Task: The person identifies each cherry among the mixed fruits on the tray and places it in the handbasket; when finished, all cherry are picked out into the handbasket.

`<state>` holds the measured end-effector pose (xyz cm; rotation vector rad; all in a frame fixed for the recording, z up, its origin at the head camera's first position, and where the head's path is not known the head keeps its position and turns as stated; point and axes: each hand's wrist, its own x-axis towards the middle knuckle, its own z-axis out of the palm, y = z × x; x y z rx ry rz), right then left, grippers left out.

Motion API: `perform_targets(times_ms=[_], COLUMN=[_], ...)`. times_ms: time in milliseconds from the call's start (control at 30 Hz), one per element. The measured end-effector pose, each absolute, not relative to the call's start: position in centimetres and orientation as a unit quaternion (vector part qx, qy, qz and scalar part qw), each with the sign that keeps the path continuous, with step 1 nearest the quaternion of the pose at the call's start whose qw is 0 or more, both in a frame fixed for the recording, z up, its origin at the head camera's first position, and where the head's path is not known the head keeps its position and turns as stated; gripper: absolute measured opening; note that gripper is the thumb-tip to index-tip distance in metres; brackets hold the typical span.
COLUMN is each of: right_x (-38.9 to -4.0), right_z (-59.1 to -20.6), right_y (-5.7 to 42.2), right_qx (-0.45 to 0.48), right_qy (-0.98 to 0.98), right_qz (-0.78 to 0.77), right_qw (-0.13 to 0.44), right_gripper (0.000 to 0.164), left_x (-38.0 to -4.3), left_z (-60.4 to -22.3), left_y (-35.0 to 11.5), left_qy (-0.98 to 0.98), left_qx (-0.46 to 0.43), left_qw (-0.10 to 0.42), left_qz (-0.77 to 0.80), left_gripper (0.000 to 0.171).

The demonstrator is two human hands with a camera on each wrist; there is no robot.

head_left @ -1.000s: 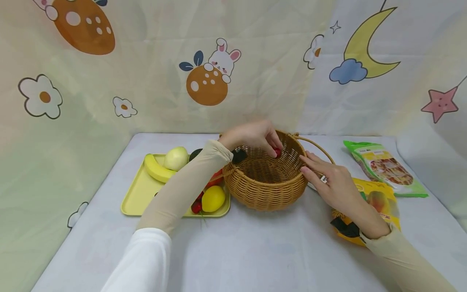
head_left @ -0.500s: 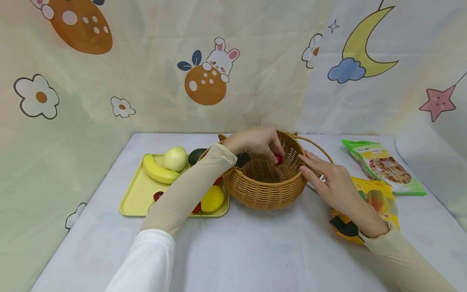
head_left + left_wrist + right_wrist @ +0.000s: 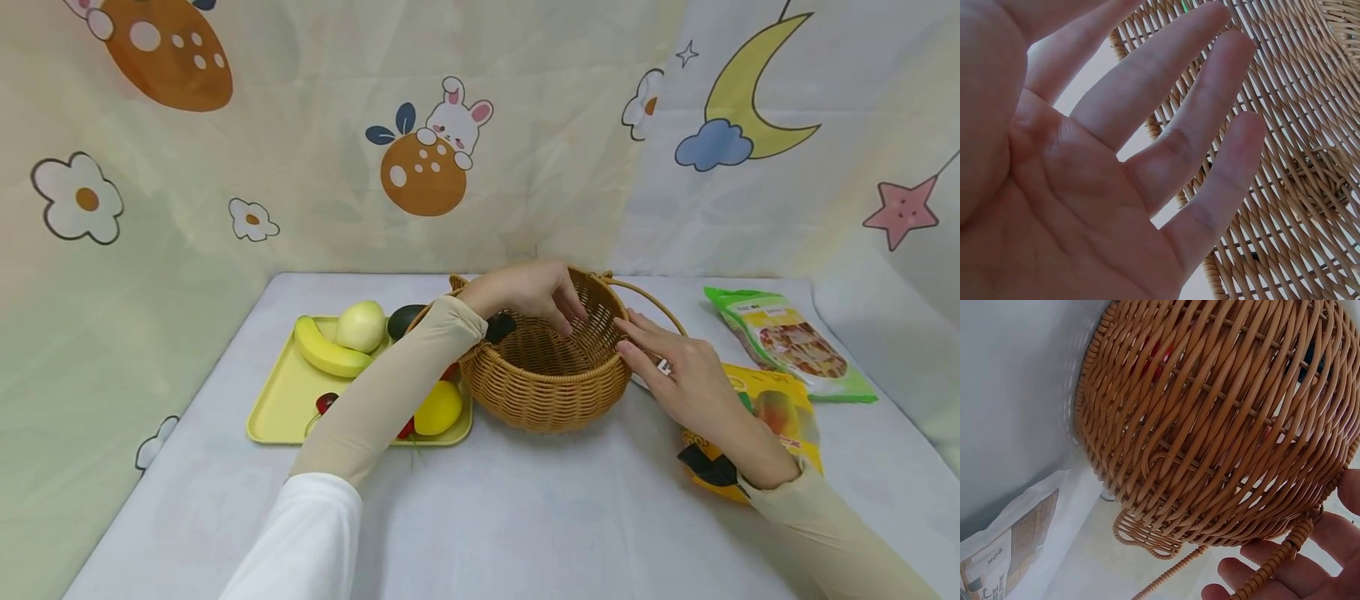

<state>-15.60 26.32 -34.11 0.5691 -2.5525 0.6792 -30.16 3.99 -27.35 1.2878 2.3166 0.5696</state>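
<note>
My left hand (image 3: pixel 536 292) hangs over the wicker basket (image 3: pixel 547 404) with its fingers reaching inside. In the left wrist view the palm is bare and the fingers (image 3: pixel 1172 144) are spread and only slightly bent against the woven wall. Something red (image 3: pixel 1157 359) shows through the weave in the right wrist view. My right hand (image 3: pixel 686 375) touches the basket's right rim, fingers nearly straight, close to where the handle (image 3: pixel 1272 565) joins. To the left, a cherry (image 3: pixel 326 403) lies on the yellow tray (image 3: pixel 281 421), partly behind my left forearm.
The tray also bears a banana (image 3: pixel 326 350), a pale round fruit (image 3: pixel 361 326), a dark green fruit (image 3: pixel 403 320) and a lemon (image 3: pixel 438 409). On the right lie a green snack bag (image 3: pixel 798 346) and a yellow bag (image 3: pixel 780 408), the latter partly under my right wrist.
My left hand has moved slightly down and right into the basket. The small red fruit that its fingertips pinched has been let go there. My right hand has stayed at the rim.
</note>
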Motion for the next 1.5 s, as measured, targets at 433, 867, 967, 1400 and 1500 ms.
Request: perform_targets(times_ms=[433,867,967,1400,1500], right_x=[-15.5,-15.4,-15.4,-15.4,-15.5], right_z=[-34.1,-34.0,-34.0,-34.2,-34.2], right_y=[26.4,26.5,26.5,26.3,26.3], right_qx=[0.203,0.204,0.205,0.216,0.217], right_qy=[-0.922,-0.923,-0.922,-0.917,-0.917], right_qz=[0.243,0.243,0.243,0.251,0.249], right_qw=[0.22,0.22,0.22,0.221,0.224], right_gripper=[0.042,0.042,0.042,0.041,0.041], left_x=[-30.1,-30.0,-30.0,-30.0,-29.8], left_z=[-27.2,-27.3,-27.3,-26.5,-25.7], left_y=[4.2,4.2,4.2,3.6,3.0], left_qy=[0.836,0.832,0.831,0.835,0.832], left_qx=[0.472,0.457,0.46,0.47,0.474], left_qw=[0.204,0.219,0.214,0.152,0.118], left_qz=[0.19,0.224,0.227,0.242,0.263], left_gripper=[0.034,0.034,0.034,0.036,0.037])
